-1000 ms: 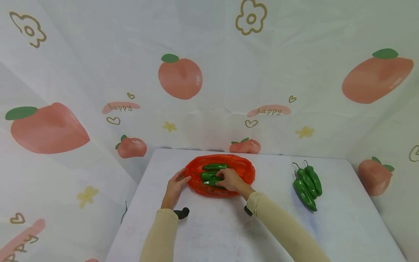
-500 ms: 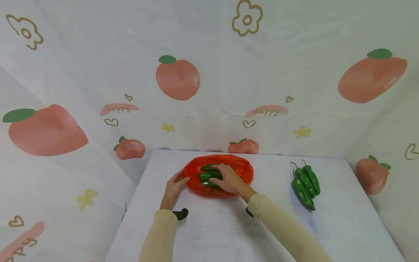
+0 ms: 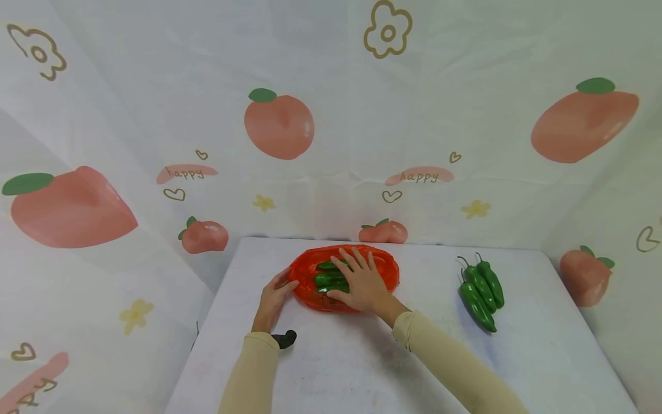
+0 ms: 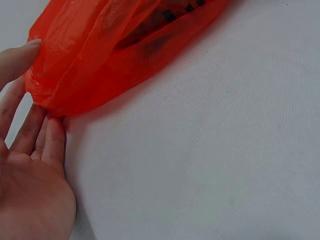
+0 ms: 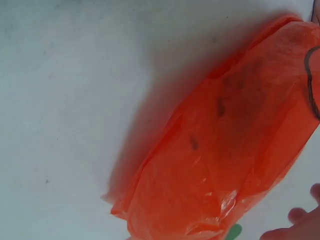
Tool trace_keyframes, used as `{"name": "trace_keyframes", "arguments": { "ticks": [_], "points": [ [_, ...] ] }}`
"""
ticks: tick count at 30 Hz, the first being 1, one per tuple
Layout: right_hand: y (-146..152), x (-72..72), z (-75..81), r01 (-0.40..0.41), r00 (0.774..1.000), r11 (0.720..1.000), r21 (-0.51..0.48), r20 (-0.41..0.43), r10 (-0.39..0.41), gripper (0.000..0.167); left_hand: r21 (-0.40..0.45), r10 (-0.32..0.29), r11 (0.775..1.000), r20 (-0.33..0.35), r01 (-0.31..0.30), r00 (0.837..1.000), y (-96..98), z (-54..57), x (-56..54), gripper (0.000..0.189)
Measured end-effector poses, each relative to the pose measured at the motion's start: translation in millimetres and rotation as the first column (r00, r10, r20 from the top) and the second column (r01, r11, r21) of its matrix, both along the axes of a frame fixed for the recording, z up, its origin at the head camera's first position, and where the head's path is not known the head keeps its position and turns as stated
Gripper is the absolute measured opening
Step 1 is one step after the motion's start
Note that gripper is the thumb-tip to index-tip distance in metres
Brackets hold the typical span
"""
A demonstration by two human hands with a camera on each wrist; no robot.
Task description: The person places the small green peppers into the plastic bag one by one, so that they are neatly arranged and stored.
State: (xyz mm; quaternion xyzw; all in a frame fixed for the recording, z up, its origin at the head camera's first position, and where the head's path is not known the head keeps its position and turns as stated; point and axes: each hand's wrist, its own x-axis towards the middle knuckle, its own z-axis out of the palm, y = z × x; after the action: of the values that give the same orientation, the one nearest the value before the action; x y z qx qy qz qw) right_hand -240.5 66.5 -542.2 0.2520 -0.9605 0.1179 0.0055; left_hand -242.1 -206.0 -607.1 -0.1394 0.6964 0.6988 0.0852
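Observation:
A red plastic bag [image 3: 391,275], its mouth spread wide, lies on the white table with several long green peppers [image 3: 327,280] inside. My left hand [image 3: 271,302] holds the bag's left end; in the left wrist view the thumb [image 4: 20,60] lies on one side of the red plastic and the fingers on the other. Over the peppers is my right hand [image 3: 366,287], fingers spread and nothing gripped. It hides the peppers' right ends, and whether it touches them I cannot tell. The right wrist view mostly shows the outside of the bag [image 5: 210,150].
Three more green peppers [image 3: 480,292] lie side by side on the right of the white table [image 3: 331,368]. A fruit-printed cloth [image 3: 331,144] stands behind and at both sides. A black strap piece [image 3: 285,339] shows at the left wrist.
My right hand has let go of a pepper in the bag, and its fingers have spread and lifted. The left hand stays at the bag's end. The head view has shifted slightly.

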Motion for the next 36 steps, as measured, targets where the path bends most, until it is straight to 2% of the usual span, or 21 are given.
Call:
{"name": "trace_keyframes", "arguments": {
  "ticks": [14, 25, 36],
  "points": [
    [24.5, 1.2, -2.5, 0.096, 0.994, 0.992, 0.077, -0.054, -0.092, 0.098, 0.023, 0.014, 1.0, -0.002, -0.014, 1.0, 1.3, -1.9, -0.9, 0.058],
    [42.4, 5.7, -3.6, 0.13, 0.99, 0.991, 0.035, -0.062, -0.128, 0.096, 0.018, 0.004, 1.0, 0.006, -0.004, 1.0, 2.0, 3.2, 2.2, 0.059],
    [62.1, 10.7, -4.2, 0.193, 0.981, 0.981, -0.006, -0.017, -0.193, 0.095, 0.023, 0.008, 1.0, 0.012, -0.008, 1.0, 0.3, 0.4, 0.8, 0.06]
  ]
}}
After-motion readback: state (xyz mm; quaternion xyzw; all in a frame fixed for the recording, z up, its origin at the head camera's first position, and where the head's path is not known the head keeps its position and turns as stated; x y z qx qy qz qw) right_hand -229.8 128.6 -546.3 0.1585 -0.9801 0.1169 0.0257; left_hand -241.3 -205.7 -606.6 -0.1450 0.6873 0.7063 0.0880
